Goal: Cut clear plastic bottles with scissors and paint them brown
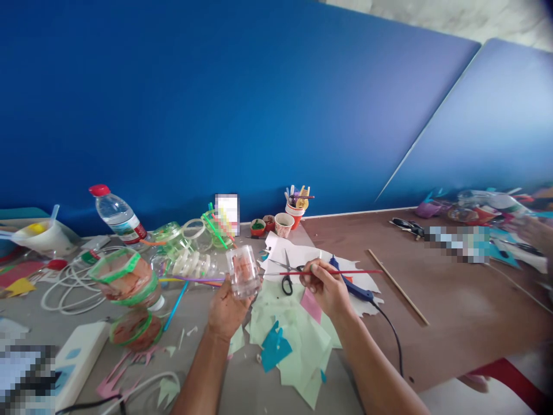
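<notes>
My left hand (pixel 231 311) is wrapped round a clear plastic cup (pixel 242 271) with reddish-brown paint smeared on its wall. Similar brown marks show on that hand. Between the fingers of my right hand (pixel 326 282) is a thin red stick (pixel 360 271), much like a paintbrush, lying level. Its left end points toward the cup and stays apart from it; the tip is too small to make out. Below and behind my right hand lie scissors (pixel 287 285), a blue glue gun (pixel 360 291) and cut pale green paper (pixel 298 357).
Left are a brown-painted container with green bands (pixel 123 276), a water bottle (pixel 116 213), a power strip (pixel 82 357) and white cables. Small paint cups (pixel 284 225) stand near the blue partition (pixel 259 115). A wooden stick (pixel 397 287) lies right. Another person's hand (pixel 533 233) is blurred far right.
</notes>
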Demonstrator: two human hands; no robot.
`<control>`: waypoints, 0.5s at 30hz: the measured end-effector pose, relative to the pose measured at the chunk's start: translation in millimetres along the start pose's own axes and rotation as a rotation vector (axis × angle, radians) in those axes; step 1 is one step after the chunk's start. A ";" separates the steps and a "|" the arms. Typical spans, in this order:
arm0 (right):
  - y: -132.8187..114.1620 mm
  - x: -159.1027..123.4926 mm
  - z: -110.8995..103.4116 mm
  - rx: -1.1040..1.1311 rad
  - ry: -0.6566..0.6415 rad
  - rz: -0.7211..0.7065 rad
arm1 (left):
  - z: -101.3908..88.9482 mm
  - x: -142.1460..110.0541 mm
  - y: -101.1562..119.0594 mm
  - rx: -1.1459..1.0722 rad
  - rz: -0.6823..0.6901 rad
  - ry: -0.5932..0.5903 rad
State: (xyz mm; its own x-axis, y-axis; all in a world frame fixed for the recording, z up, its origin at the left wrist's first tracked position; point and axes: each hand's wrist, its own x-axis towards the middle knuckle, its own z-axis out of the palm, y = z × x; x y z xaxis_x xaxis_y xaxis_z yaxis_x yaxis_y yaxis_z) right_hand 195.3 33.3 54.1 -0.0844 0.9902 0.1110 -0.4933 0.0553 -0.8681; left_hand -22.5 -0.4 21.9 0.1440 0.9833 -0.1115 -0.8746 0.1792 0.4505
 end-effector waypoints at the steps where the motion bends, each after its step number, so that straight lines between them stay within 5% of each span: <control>1: 0.1 0.5 0.8 0.016 0.011 -0.009 | 0.4 0.2 -0.4 -0.001 -0.004 0.002; 9: 0.8 -0.9 1.9 -0.001 0.010 0.026 | -1.4 0.2 -0.7 -0.055 -0.071 -0.066; 15: -1.5 0.7 0.2 0.001 -0.002 0.010 | -3.2 2.3 1.3 -0.108 -0.040 0.029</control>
State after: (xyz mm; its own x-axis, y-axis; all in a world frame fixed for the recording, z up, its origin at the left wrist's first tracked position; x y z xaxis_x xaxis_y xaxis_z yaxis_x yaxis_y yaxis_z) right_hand 195.8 33.9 55.6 -0.0912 0.9905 0.1030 -0.4935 0.0449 -0.8686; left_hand -24.8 2.0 19.5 0.1680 0.9737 -0.1537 -0.9133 0.2124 0.3476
